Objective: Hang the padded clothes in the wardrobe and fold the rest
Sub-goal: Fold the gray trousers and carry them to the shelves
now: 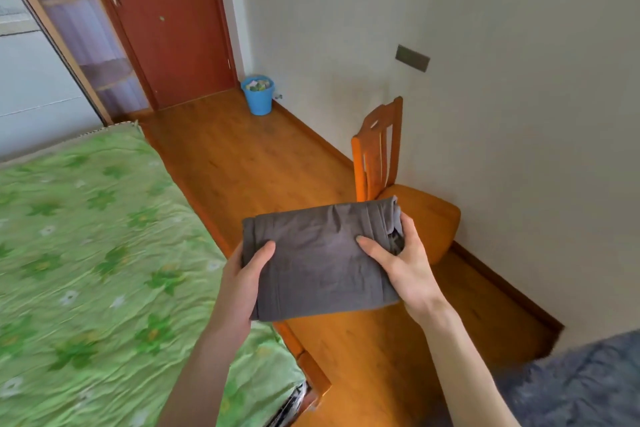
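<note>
A grey garment (320,260), folded into a flat rectangle, is held in the air over the wooden floor beside the bed. My left hand (244,282) grips its left edge, thumb on top and fingers underneath. My right hand (403,265) holds its right edge, thumb on top and fingers curled round the side. The wardrobe (41,55), with a sliding door and open shelves, stands at the far left beyond the bed.
A bed with a green flowered cover (86,253) fills the left. An orange wooden chair (408,191) stands against the right wall, just behind the garment. A blue waste bin (258,95) sits by the red-brown door (162,21). Dark blue fabric (581,381) lies at the bottom right.
</note>
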{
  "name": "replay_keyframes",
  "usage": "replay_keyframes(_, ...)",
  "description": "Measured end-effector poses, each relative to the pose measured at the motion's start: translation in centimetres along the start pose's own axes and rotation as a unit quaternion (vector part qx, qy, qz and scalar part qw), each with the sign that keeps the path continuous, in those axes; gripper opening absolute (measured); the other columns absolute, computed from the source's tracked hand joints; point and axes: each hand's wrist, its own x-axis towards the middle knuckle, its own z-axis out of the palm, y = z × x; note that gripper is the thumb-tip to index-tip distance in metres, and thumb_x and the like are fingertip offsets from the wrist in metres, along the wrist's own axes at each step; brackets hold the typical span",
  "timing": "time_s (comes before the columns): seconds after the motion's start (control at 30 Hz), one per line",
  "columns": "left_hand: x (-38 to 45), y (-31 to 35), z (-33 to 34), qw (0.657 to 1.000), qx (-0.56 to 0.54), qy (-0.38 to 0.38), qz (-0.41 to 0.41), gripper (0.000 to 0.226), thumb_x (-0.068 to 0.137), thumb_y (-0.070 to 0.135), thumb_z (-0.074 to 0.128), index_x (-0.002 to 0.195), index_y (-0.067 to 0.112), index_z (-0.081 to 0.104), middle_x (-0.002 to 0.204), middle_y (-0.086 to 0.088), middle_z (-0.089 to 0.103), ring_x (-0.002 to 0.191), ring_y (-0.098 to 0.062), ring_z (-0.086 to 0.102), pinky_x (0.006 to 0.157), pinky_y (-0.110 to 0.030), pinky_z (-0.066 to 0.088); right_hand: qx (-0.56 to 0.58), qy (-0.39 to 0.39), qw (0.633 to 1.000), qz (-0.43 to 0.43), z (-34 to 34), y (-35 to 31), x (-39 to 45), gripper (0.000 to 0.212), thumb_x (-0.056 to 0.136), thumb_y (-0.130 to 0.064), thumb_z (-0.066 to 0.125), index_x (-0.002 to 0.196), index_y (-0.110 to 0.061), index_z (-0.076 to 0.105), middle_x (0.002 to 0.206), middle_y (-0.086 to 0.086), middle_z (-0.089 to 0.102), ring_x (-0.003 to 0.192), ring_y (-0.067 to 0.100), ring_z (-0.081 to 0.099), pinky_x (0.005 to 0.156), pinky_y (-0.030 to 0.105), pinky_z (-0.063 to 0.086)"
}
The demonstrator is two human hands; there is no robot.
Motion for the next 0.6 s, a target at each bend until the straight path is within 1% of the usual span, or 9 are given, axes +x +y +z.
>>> replay_keyframes(0.13, 2.0, 1.5, 3.5, 1.0, 0.01, -0.02, 0.017, 0.022, 0.098, 0.03, 0.071, 0.118, 0.036, 0.072, 0.111, 0.009, 0.079, 0.104, -0.017, 0.074, 0.084, -0.042, 0.058, 0.008, 0.007, 1.0, -0.009, -2.3, -0.8, 3.5, 0.07, 0.085, -0.029, 0.085, 0.143, -0.037, 0.046, 0.129, -0.015, 0.067, 0.116, 0.007, 0.068, 0.089, 0.027, 0.06)
replay_keyframes(0.27, 5.2, 2.6, 5.4, 0.999, 0.04, -0.029, 0.021, 0.021, 0.097, 0.039, 0.071, 0.118, 0.043, 0.07, 0.114, 0.014, 0.077, 0.108, -0.017, 0.072, 0.089, -0.043, 0.058, 0.01, 0.015, 1.0, -0.007, -3.1, -1.0, 7.3, 0.074, 0.085, -0.033, 0.085, 0.146, -0.038, 0.044, 0.133, -0.016, 0.064, 0.118, 0.006, 0.067, 0.094, 0.029, 0.06)
replay_keyframes(0.37, 8.0, 3.7, 6.6, 0.997, 0.058, -0.04, 0.035, 0.019, 0.098, 0.045, 0.068, 0.117, 0.048, 0.069, 0.113, 0.019, 0.076, 0.107, -0.012, 0.071, 0.084, -0.038, 0.058, -0.008, 0.02, 1.0, -0.015, -3.0, -1.1, 11.1, 0.075, 0.084, -0.036, 0.084, 0.147, -0.039, 0.044, 0.134, -0.019, 0.063, 0.119, 0.005, 0.066, 0.097, 0.031, 0.059)
replay_keyframes(0.47, 12.1, 4.5, 7.5, 0.996, 0.057, -0.028, 0.057, 0.027, 0.1, 0.044, 0.066, 0.127, 0.043, 0.067, 0.118, 0.015, 0.075, 0.108, -0.014, 0.072, 0.086, -0.036, 0.058, -0.045, 0.014, 0.999, -0.01, -2.4, -1.5, 16.4, 0.081, 0.083, -0.043, 0.084, 0.151, -0.041, 0.04, 0.138, -0.019, 0.059, 0.123, 0.01, 0.063, 0.099, 0.035, 0.058)
replay_keyframes(0.53, 15.3, 5.2, 8.0, 0.996, 0.048, -0.012, 0.067, 0.033, 0.1, 0.044, 0.065, 0.132, 0.037, 0.064, 0.121, 0.01, 0.073, 0.11, -0.016, 0.071, 0.086, -0.036, 0.058, -0.074, 0.016, 0.997, 0.002, -1.3, -1.7, 20.3, 0.084, 0.082, -0.046, 0.083, 0.152, -0.042, 0.038, 0.141, -0.017, 0.056, 0.125, 0.014, 0.06, 0.101, 0.042, 0.057)
replay_keyframes(0.6, 18.7, 6.0, 8.1, 0.996, 0.047, 0.01, 0.079, 0.034, 0.101, 0.044, 0.064, 0.134, 0.035, 0.062, 0.121, 0.009, 0.072, 0.11, -0.016, 0.07, 0.088, -0.037, 0.059, -0.102, 0.019, 0.995, 0.007, 0.0, -1.8, 24.3, 0.084, 0.082, -0.048, 0.083, 0.152, -0.043, 0.037, 0.145, -0.015, 0.053, 0.128, 0.015, 0.057, 0.104, 0.047, 0.055)
